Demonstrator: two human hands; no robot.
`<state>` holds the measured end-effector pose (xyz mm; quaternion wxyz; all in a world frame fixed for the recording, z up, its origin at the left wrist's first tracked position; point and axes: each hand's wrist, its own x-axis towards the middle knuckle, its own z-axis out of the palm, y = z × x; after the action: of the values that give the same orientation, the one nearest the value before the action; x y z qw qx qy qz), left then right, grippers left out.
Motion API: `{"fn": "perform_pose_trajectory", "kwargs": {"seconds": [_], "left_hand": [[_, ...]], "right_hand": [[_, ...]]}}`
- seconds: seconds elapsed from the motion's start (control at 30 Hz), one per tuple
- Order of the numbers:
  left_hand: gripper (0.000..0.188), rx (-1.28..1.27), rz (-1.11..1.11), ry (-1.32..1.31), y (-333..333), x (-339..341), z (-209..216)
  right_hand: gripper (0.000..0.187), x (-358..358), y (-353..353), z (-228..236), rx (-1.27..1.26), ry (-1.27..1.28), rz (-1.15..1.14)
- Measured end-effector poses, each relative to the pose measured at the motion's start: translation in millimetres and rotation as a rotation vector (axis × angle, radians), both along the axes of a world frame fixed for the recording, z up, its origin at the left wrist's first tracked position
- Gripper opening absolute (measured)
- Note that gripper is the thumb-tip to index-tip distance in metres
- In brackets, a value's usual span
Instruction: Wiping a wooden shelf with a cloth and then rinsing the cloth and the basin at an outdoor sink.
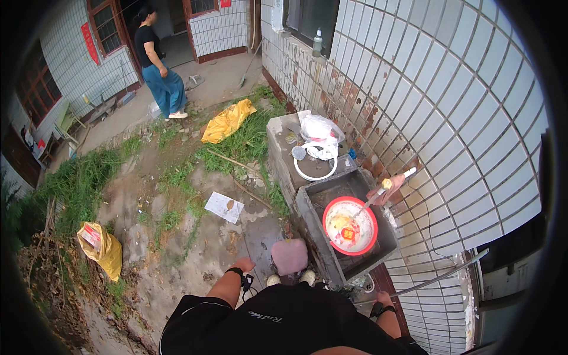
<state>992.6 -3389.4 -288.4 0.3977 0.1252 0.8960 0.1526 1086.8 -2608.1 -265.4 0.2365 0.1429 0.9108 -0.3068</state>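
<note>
At seven o'clock from the sink, your left hand [243, 264] hangs beside a pink stool [289, 256]; its grip cannot be told. At the centre, the red-rimmed basin [349, 225] sits in the concrete sink [315, 204]. At five o'clock, your right hand [383, 299] is mostly hidden, grip unclear.

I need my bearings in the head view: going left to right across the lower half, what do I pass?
Yellow sack → white sheet of paper → left hand → pink object by the feet → red-rimmed basin in the concrete sink → right hand → metal rod.
</note>
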Motion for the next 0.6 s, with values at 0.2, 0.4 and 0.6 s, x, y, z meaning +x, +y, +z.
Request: {"fn": "perform_pose_trajectory", "kwargs": {"seconds": [0.2,0.4,0.6], "left_hand": [[0.042,0.172,0.296,0.133,43,-51,48],[0.040,0.238,0.416,0.217,30,-35,75],[0.048,0.109,0.447,0.027,-35,33,76]], "right_hand": [[0.022,-144,-139,73,-0.426,0.118,-0.282],[0.030,-113,-86,35,-0.309,-0.059,-0.336],[0.030,-17,-73,42,0.340,0.254,-0.596]]}}
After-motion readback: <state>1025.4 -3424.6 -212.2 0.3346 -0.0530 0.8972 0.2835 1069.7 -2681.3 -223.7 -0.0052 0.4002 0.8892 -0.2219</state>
